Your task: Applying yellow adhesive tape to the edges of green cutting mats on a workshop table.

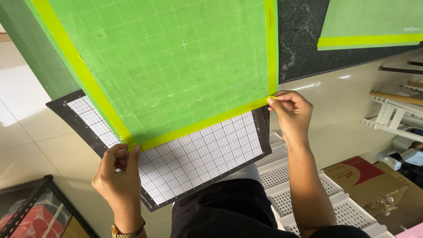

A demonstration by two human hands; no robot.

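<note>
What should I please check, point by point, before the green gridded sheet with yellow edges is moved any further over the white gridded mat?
1. Left hand grips the near left corner of the green gridded sheet with yellow edges: ok.
2. Right hand pinches the near right corner: ok.
3. Sheet flat, no visible folds: ok.
4. Black-bordered white gridded mat lies under the sheet: ok.
5. Sheet edge parallel with the mat edge: not ok, it looks skewed.
6. Sheet's far edge: cannot tell, out of frame.
</note>
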